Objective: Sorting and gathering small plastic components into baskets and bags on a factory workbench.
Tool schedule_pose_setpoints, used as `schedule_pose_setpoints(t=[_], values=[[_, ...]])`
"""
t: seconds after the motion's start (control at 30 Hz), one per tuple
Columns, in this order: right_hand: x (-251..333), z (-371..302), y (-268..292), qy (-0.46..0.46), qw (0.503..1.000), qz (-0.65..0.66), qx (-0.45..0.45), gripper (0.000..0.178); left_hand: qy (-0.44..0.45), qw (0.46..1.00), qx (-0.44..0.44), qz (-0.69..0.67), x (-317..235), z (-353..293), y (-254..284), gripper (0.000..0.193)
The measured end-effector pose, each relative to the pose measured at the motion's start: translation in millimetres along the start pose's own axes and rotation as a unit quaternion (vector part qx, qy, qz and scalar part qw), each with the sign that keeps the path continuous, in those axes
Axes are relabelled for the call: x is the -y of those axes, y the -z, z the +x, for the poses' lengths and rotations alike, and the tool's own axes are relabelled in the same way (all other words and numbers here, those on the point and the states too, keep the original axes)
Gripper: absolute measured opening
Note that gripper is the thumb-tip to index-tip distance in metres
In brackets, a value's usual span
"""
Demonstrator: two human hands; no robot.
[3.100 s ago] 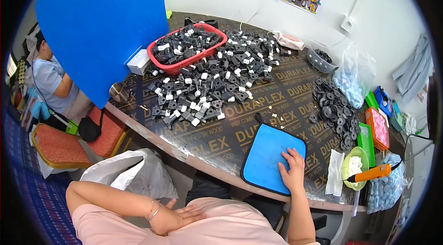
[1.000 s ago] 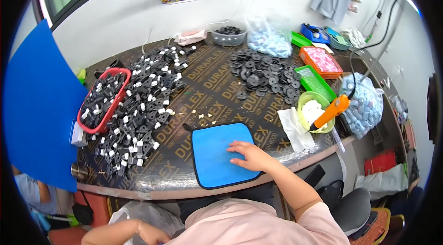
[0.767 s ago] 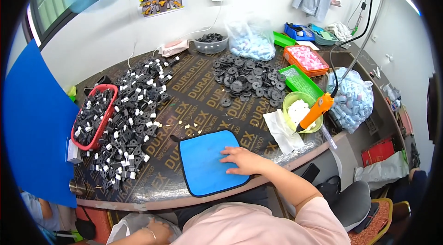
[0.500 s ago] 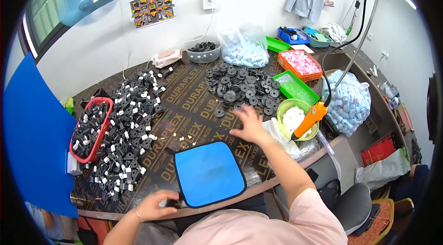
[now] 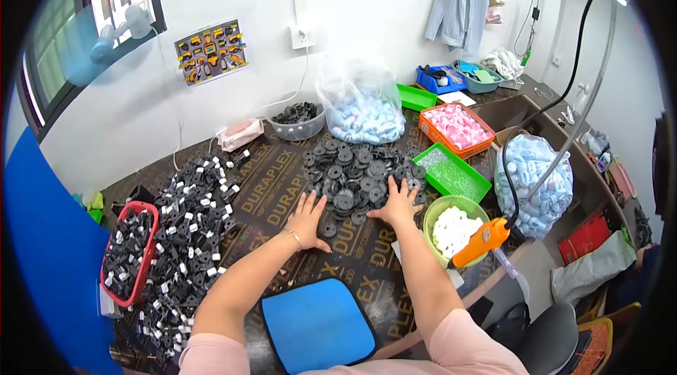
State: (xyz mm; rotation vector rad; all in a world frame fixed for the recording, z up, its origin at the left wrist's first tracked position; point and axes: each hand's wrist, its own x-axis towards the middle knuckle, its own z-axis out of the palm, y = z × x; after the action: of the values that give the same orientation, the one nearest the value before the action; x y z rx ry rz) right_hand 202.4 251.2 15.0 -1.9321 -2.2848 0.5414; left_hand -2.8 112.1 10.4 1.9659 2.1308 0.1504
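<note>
A heap of black round discs with centre holes (image 5: 345, 174) lies mid-table. My left hand (image 5: 308, 222) rests with fingers spread at the heap's near left edge, beside a stray disc. On the near right side of the heap, my right hand (image 5: 397, 204) has its fingers stretched out, the tips at the discs. Neither hand grips anything. Closer to my body lies a blue square mat with a black edge (image 5: 319, 325). An orange power screwdriver (image 5: 481, 242) hangs on its black cable over a light-green bowl of white parts (image 5: 428, 234).
At left, a pile of black-and-white parts (image 5: 187, 234) spreads beside a red basket (image 5: 150, 262). Bags of light-blue pieces (image 5: 363, 114) stand behind the heap and at right (image 5: 536, 188). A green tray (image 5: 451, 170) and an orange tray of pink pieces (image 5: 486, 141) sit right of the discs.
My left hand has moved forward from beside the mat to the disc heap. My right hand has shifted to the heap's right side. The view has tilted and shifted.
</note>
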Motion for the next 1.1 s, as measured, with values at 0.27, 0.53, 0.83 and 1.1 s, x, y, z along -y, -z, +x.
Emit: schedule_pose_setpoints(t=[0.27, 0.53, 0.83, 1.1], values=[[5, 13, -18, 0.058, 0.993, 0.066, -0.073, 0.080, 0.016, 0.997, -0.064, -0.042, -17, 83, -22, 0.135], [15, 52, -37, 0.184, 0.926, 0.247, -0.216, 0.036, 0.006, 0.970, -0.210, -0.121, -37, 111, -46, 0.086], [22, 71, -17, 0.170, 0.887, 0.362, -0.232, 0.024, -0.050, 0.906, -0.303, -0.291, -18, 144, -34, 0.055], [30, 54, -4, 0.033, 0.978, 0.182, -0.093, 0.047, -0.021, 0.964, -0.199, -0.175, -25, 142, -32, 0.082]])
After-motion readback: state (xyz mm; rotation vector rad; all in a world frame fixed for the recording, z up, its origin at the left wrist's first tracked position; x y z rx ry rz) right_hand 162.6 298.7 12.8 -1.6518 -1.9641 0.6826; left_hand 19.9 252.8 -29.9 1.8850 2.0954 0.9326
